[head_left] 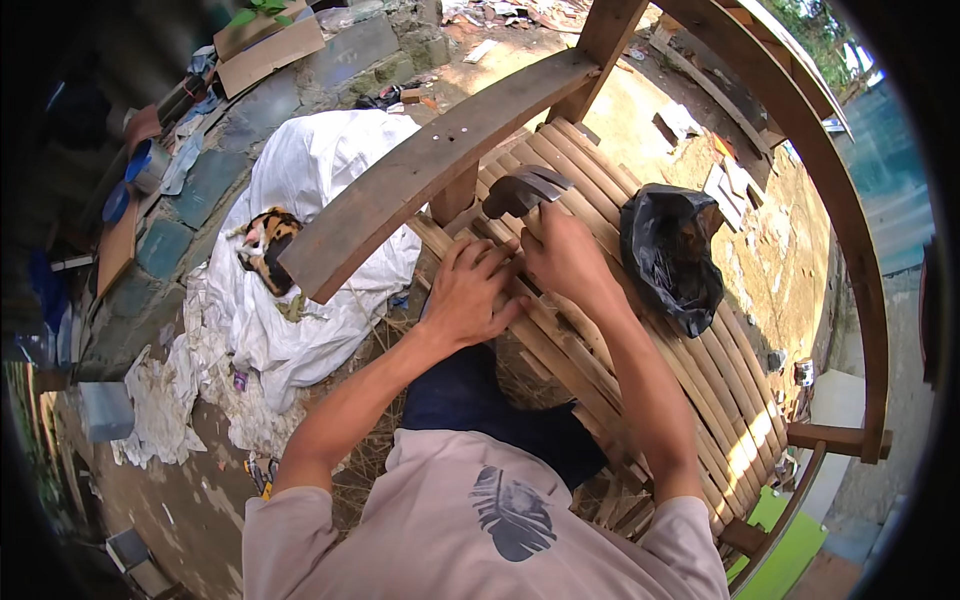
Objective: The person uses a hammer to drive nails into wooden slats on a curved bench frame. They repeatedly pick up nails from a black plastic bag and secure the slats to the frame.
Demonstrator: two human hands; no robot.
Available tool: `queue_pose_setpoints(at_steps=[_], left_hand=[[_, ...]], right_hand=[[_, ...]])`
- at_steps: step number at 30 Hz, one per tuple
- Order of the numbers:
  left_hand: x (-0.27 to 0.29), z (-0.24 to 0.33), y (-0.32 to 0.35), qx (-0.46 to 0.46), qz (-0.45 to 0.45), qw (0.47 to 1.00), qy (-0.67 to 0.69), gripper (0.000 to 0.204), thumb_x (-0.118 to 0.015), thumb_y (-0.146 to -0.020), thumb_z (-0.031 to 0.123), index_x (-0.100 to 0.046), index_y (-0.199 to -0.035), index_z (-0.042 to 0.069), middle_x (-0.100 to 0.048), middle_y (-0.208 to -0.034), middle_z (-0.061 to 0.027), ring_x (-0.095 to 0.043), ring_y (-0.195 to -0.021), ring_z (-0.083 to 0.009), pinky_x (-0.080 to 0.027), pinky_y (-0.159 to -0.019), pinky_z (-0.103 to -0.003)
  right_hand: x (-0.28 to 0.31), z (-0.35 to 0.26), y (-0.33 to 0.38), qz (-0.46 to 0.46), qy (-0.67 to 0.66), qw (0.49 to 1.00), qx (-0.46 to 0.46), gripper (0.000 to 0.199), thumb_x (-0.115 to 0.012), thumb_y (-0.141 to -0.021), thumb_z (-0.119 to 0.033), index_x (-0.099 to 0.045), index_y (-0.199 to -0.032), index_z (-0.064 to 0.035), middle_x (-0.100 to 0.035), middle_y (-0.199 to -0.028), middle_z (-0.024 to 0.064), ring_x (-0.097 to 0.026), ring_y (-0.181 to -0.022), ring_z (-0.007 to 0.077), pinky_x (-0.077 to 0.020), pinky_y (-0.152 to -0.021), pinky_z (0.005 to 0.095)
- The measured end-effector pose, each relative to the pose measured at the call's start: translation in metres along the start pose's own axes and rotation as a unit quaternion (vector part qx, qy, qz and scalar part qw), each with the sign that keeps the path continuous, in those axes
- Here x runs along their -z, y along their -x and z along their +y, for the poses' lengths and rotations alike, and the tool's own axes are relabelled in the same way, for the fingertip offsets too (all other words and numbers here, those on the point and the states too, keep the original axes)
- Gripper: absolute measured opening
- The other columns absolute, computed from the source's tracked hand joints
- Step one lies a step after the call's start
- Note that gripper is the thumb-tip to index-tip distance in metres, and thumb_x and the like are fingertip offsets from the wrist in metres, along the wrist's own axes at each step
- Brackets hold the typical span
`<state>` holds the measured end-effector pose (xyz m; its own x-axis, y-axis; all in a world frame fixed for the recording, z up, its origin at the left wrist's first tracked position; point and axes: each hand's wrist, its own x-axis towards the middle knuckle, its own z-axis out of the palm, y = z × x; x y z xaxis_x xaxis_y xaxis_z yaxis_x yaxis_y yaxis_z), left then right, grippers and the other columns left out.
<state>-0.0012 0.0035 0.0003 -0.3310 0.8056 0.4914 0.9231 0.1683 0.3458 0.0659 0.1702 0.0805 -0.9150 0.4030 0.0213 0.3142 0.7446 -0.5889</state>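
Observation:
My right hand (567, 256) is closed around the handle of a claw hammer (522, 190), its dark metal head raised just above the bench slats. Beside it, my left hand (470, 292) lies over the front slats, thumb and fingers apart. Whether something small, such as a nail, sits under its fingertips is hidden. Under both hands is a wooden slatted bench (715, 375) of narrow, parallel strips. Its curved wooden armrest (440, 150) rises at the left, close to the hammer head.
A black plastic bag (672, 262), its mouth open, rests on the slats right of my right hand. A calico cat (268, 248) lies on a white sack (340, 160) at the left. The bench's long curved rail (835, 190) arches along the right. Cardboard (270, 55) leans on the block wall.

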Motion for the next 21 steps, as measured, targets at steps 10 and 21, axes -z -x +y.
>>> queue_pose_setpoints(at_steps=[10,21], left_hand=[[-0.003,-0.03,-0.011,-0.021,0.021,0.999,-0.034,0.053,-0.071,-0.081,0.035,-0.067,-0.127,0.009,-0.061,-0.139,-0.0077,-0.051,-0.123,-0.0329,-0.034,-0.111,-0.051],[-0.007,-0.019,-0.004,-0.015,0.013,0.999,-0.039,0.049,-0.064,-0.089,0.04,-0.067,-0.128,0.01,-0.062,-0.137,-0.0095,-0.054,-0.122,-0.0314,-0.033,-0.112,-0.051]], right_hand=[[-0.01,0.0,-0.027,0.03,-0.001,0.999,0.046,0.031,-0.061,-0.088,-0.008,-0.051,-0.112,0.0097,-0.065,-0.082,0.0334,-0.064,-0.083,0.052,-0.0494,-0.075,0.0581],[0.011,0.03,-0.034,0.086,0.085,0.984,0.135,0.03,-0.073,-0.082,-0.031,-0.076,-0.108,-0.0169,-0.073,-0.083,0.0159,-0.07,-0.076,0.039,-0.058,-0.069,0.0476]])
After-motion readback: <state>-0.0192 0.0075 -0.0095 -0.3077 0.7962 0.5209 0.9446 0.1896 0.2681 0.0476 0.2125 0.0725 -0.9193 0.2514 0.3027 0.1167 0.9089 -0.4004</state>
